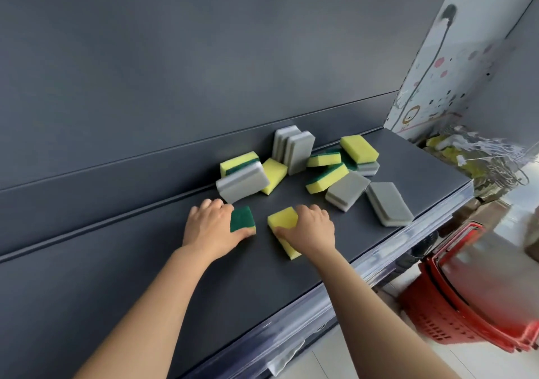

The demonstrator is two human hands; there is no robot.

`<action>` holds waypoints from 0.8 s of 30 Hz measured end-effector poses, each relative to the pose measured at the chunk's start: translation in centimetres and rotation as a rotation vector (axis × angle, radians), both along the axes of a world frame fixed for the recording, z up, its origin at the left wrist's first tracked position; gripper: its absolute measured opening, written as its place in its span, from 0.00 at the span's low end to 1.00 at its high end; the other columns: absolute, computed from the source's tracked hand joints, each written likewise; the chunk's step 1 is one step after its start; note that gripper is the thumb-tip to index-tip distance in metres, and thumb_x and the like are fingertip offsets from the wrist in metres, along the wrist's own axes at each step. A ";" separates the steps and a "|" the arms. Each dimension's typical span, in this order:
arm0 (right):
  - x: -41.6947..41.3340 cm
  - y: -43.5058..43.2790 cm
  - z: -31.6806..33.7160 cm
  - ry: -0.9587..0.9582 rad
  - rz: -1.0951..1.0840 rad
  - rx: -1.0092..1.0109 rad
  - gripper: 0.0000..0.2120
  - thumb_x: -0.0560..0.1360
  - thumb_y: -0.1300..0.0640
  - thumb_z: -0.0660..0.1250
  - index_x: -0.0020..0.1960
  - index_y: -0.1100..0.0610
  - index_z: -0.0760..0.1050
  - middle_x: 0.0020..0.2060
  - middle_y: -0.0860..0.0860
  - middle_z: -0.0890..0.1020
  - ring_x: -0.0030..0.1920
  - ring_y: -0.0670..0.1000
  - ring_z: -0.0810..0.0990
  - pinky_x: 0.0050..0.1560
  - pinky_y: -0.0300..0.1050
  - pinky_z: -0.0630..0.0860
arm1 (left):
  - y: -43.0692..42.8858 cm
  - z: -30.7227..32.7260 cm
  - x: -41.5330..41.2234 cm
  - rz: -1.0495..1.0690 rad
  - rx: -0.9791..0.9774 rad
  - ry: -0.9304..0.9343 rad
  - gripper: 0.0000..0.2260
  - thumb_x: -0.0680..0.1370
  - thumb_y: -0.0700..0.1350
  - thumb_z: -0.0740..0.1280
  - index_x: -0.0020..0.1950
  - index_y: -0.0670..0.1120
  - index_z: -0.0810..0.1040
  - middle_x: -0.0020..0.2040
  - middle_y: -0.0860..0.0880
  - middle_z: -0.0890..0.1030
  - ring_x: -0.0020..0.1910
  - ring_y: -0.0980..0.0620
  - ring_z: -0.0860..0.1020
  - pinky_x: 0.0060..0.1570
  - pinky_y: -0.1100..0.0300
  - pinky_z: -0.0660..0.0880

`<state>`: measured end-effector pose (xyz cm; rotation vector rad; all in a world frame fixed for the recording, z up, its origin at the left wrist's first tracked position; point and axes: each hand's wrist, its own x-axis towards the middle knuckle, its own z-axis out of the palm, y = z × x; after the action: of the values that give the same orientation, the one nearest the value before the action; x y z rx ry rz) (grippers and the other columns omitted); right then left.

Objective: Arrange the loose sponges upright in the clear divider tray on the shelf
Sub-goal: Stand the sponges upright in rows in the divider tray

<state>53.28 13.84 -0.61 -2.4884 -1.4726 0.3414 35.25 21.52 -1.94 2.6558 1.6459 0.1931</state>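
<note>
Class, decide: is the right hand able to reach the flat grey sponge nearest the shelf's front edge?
Probably yes: nothing covers the grey sponge, though the right hand is gripping a yellow sponge.

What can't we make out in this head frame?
Head view:
Clear divider tray: none discernible on the shelf.
Green-topped sponge: mostly hidden by the left hand.
Yellow sponge: partly covered by the right hand.
Hanging goods beyond shelf: blurred.
Red basket: blurred, cut off by right edge.

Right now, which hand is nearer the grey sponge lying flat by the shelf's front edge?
Right. The right hand, gripping a yellow sponge, is left of the grey sponge; the left hand, holding a green-topped sponge, is farther left.
</note>
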 end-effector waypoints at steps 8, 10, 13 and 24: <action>-4.4 1.6 0.1 0.300 0.169 0.047 0.31 0.67 0.46 0.73 0.63 0.54 0.64 0.58 0.51 0.76 0.60 0.56 0.71 0.49 0.45 0.68 | -2.6 0.7 -4.0 0.226 -0.330 -0.479 0.23 0.78 0.65 0.48 0.62 0.54 0.70 0.58 0.48 0.78 0.56 0.45 0.74 0.46 0.54 0.68; -5.8 2.0 0.3 0.450 0.199 0.086 0.30 0.68 0.47 0.73 0.65 0.51 0.65 0.57 0.49 0.76 0.59 0.53 0.74 0.48 0.44 0.70 | -3.2 1.1 -5.4 0.307 -0.391 -0.623 0.23 0.75 0.70 0.52 0.56 0.55 0.72 0.54 0.51 0.79 0.54 0.47 0.75 0.45 0.55 0.68; -8.2 2.1 0.5 0.588 0.281 0.187 0.23 0.69 0.48 0.72 0.62 0.46 0.70 0.48 0.42 0.75 0.52 0.49 0.76 0.44 0.41 0.70 | -4.6 2.0 -8.1 0.401 -0.482 -0.860 0.28 0.63 0.74 0.60 0.49 0.54 0.72 0.47 0.56 0.79 0.48 0.53 0.77 0.41 0.57 0.70; -21.5 -0.4 2.8 0.875 0.494 0.370 0.18 0.70 0.51 0.73 0.55 0.41 0.70 0.41 0.44 0.78 0.42 0.45 0.77 0.44 0.43 0.76 | -11.7 3.2 -20.9 0.605 -0.321 -1.358 0.06 0.76 0.51 0.68 0.52 0.55 0.78 0.49 0.54 0.82 0.50 0.54 0.80 0.50 0.55 0.77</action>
<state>31.76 13.42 2.15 -1.3547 -1.5080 0.9795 14.37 9.86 1.27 1.0753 1.5412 1.2249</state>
